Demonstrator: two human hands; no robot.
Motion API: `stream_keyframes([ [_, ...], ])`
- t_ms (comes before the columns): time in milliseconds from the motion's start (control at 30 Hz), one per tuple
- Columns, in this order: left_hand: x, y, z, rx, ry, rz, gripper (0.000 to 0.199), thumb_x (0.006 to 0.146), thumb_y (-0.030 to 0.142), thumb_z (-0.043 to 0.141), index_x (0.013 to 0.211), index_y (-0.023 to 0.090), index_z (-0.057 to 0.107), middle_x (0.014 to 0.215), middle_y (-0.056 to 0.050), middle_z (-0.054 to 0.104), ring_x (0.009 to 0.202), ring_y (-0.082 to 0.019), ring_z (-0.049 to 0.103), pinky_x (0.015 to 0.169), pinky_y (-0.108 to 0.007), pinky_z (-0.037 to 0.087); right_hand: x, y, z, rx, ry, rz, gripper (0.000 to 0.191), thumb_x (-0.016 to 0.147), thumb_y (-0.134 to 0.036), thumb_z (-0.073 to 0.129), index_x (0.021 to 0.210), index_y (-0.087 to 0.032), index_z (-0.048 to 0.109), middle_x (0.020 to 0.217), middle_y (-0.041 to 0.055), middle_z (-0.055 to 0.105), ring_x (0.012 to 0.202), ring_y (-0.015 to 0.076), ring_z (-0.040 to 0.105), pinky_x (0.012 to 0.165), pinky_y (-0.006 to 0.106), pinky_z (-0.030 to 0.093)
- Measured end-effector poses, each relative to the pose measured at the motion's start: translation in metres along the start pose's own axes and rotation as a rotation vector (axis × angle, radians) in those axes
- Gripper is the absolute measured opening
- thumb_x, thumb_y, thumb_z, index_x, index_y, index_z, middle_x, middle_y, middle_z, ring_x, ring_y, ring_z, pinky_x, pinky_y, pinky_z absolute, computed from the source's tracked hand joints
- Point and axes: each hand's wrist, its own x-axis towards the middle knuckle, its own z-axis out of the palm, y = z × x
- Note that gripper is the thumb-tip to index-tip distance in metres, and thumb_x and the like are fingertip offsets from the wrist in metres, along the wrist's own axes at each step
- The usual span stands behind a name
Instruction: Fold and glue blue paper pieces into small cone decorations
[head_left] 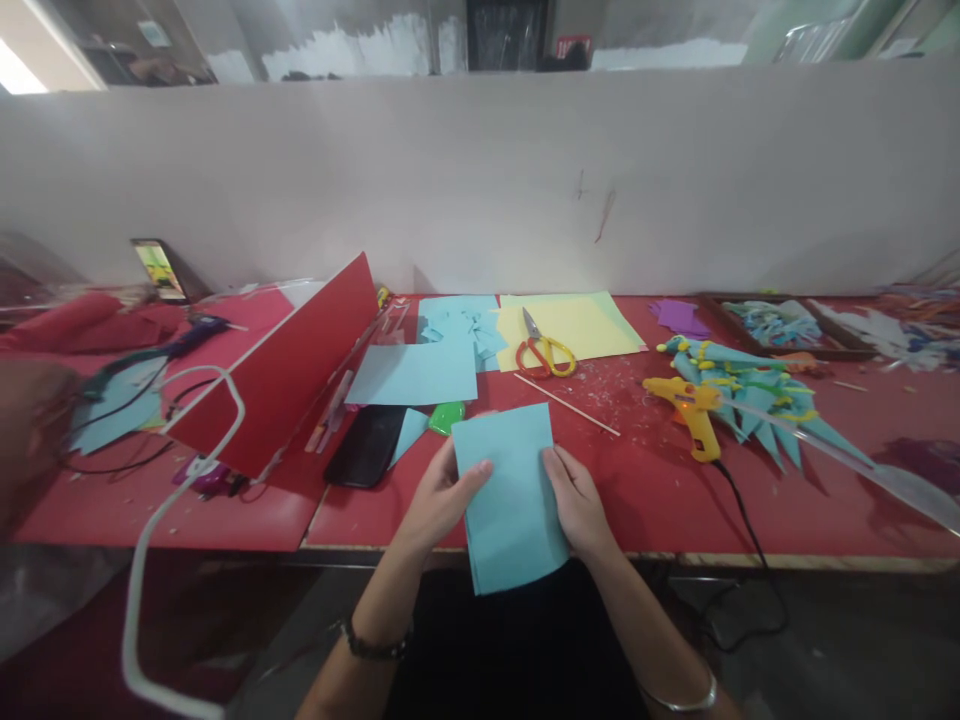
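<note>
A light blue paper stack (511,505), a few sheets thick by its lower edge, is held upright over the table's front edge. My left hand (444,495) grips its left side, thumb on the front face and fingers behind. On the other side my right hand (579,500) pinches the right edge, with its fingers partly hidden behind the paper. Just beyond the stack lie a green plastic piece (447,417), a black phone (365,446) and a light blue sheet (412,374). Scissors (546,352) with red and yellow handles rest on pale yellow paper (600,325).
A yellow glue gun (691,412) stands at right, its cord hanging off the edge. Blue paper cones (750,385) lie behind it. A red board (300,365) divides the table at left, near a white bent tube (142,560). A thin stick (568,404) lies mid-table.
</note>
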Motion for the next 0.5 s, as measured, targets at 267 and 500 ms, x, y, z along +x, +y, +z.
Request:
stream_keyframes([
  [267,0.0025,-0.0033,0.0040,0.118,0.092,0.019,0.039,0.069,0.043,0.057,0.096,0.015,0.057,0.093,-0.005,0.063,0.079,-0.017,0.057,0.065,-0.025,0.047,-0.0020,-0.0007,-0.0003,0.006,0.001,-0.025,0.049,0.072,-0.058,0.048,0.098,-0.019,0.060,0.100,0.0061,0.065,0.091,0.0222,0.058,0.079,0.033,0.046],
  [500,0.0085,-0.0040,0.0006,0.493,0.132,0.234,0.027,0.077,0.034,0.046,0.064,0.012,0.056,0.064,-0.002,0.056,0.056,-0.010,0.047,0.051,-0.020,0.038,0.0049,0.0056,0.0001,-0.105,-0.066,-0.179,0.058,0.068,-0.044,0.060,0.117,-0.019,0.043,0.118,0.0096,0.054,0.108,0.0230,0.051,0.090,0.036,0.042],
])
